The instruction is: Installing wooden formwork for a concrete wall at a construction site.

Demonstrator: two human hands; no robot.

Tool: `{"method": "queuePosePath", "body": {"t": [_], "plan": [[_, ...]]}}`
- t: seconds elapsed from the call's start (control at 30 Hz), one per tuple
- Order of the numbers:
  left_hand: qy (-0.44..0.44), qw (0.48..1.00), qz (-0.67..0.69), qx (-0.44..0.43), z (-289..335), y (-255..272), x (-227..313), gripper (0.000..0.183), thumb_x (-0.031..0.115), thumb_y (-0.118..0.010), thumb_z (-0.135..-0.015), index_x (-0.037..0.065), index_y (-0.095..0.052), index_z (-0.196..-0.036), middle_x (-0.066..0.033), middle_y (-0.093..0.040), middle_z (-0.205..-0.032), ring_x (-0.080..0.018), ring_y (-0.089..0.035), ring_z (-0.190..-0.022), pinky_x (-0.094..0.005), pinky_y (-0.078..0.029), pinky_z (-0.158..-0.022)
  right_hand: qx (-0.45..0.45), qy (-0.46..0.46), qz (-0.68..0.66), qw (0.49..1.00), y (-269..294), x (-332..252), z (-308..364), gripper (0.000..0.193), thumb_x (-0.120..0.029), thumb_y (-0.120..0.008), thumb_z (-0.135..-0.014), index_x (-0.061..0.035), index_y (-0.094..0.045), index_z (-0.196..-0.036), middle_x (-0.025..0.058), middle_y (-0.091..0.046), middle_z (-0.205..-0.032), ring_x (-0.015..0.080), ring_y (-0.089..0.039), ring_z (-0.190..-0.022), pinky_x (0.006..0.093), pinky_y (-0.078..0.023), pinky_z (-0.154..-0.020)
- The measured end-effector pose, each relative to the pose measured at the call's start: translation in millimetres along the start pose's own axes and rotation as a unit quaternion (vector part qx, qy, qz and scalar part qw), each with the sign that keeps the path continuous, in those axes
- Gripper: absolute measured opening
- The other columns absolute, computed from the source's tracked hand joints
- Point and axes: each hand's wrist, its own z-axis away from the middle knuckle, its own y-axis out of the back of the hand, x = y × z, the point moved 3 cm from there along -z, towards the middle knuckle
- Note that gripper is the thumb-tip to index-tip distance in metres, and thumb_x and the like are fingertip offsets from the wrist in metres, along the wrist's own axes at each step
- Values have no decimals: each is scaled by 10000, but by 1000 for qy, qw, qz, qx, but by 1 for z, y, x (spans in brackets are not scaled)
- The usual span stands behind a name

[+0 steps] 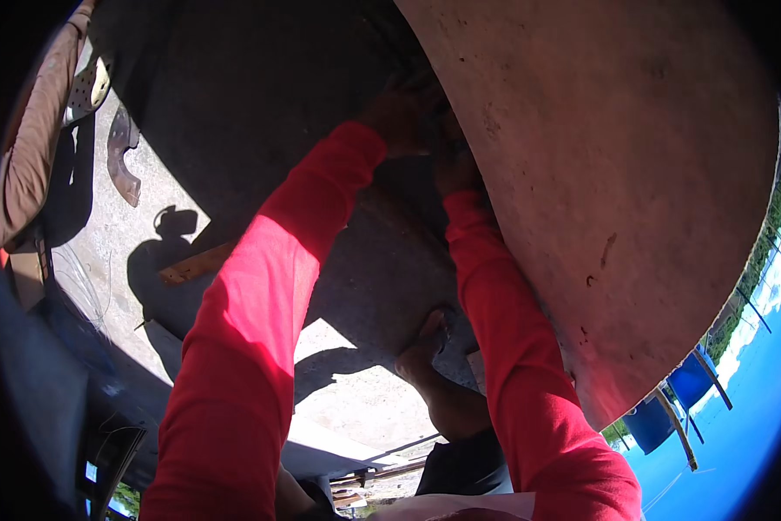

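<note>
Both of my arms, in red sleeves, stretch forward into deep shadow beside a large brown board [625, 174] that fills the right side. My left hand [401, 120] is at the far end, close to the board's left edge, and its fingers are lost in the dark. A little nearer, my right hand [456, 167] is right against that same edge, largely hidden in shadow. The two hands are close together. Whatever they touch or hold between them is too dark to make out.
A flat wooden strip [197, 263] and a curved brown piece [123, 161] lie on the concrete floor at left. Beyond them are brown cloth [47, 122] and a perforated light shoe [86, 87]. My sandalled foot [429, 334] is below my hands. Blue barrels [692, 379] stand outside at right.
</note>
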Motion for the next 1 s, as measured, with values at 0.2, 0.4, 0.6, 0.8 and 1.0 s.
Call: {"method": "queuePosePath", "body": {"t": [0.2,0.4,0.6,0.8,1.0], "plan": [[130,897,-421,13,-12,11,-30,415,230,-391,-725,261,-315,-1132,3,-217,-1221,-257,-127,-1140,-570,-212,-810,42,47,67,996,-4,-3,-4,508,-364,-443,-732,-21,-352,-1095,154,-336,-1138,289,-299,-1062,352,-224,-879],[140,911,-387,3,-14,1,-35,356,268,-346,-747,256,-365,-1102,0,-223,-1221,-300,-118,-1135,-568,-251,-777,44,51,29,997,1,-9,0,502,-343,-463,-730,1,-361,-1081,151,-370,-1112,290,-334,-1036,353,-238,-869],[131,903,-409,-18,-18,1,-35,347,269,-337,-753,257,-373,-1097,-14,-227,-1219,-329,-109,-1129,-537,-302,-758,83,52,9,995,-1,-13,-3,453,-313,-444,-750,9,-384,-1062,151,-380,-1106,290,-346,-1027,350,-246,-866],[122,901,-415,-34,-18,3,-32,370,254,-361,-741,207,-367,-1108,-38,-245,-1198,-366,-103,-1111,-550,-308,-762,89,69,57,992,-8,-7,-6,603,-374,-511,-688,57,-330,-1069,209,-352,-1100,298,-323,-1041,338,-247,-865],[110,911,-397,12,-17,-5,-35,397,253,-388,-723,188,-358,-1114,-50,-232,-1195,-389,-99,-1100,-557,-332,-735,123,90,91,984,-14,-2,-8,615,-376,-498,-695,54,-304,-1088,215,-328,-1117,309,-296,-1058,341,-224,-881]]}}
